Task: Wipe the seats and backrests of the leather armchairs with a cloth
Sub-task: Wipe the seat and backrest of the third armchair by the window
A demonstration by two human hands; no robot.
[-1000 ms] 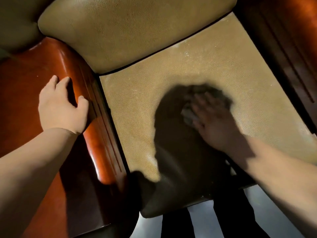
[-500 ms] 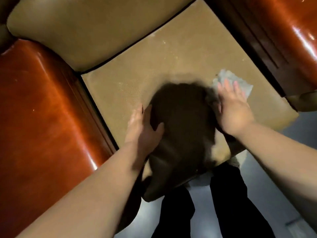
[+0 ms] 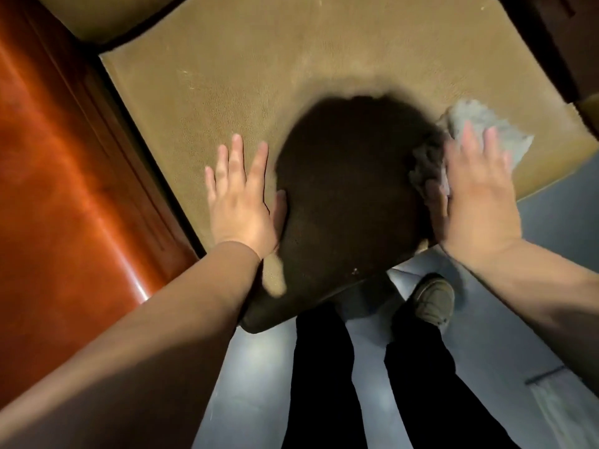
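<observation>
**Both hands flat on the armchair seat, cloth under the right**

Nearest the camera, two legs in black trousers (image 3: pixel 321 384) stand on the grey floor (image 3: pixel 252 367) just in front of the seat cushion (image 3: pixel 259 69), with one olive shoe (image 3: pixel 432 301) showing beside the cushion's front edge.

On the tan leather seat cushion, the left hand (image 3: pixel 240 196) lies palm down with fingers straight and spread, holding nothing, toward the cushion's left side. The right hand (image 3: pixel 476 196) is likewise flat, fingers extended, pressing on the grey cloth (image 3: pixel 486 124) at the cushion's right front corner; the cloth bunches out past the fingertips and beside the thumb. This hand is blurred. The two hands are well apart, with a dark round shadow (image 3: pixel 350 183) on the cushion between them.

Left of the cushion runs the glossy reddish-brown wooden armrest (image 3: pixel 64 173). Beyond the cushion's far edge, a strip of the tan backrest (image 3: pixel 107 14) shows.
</observation>
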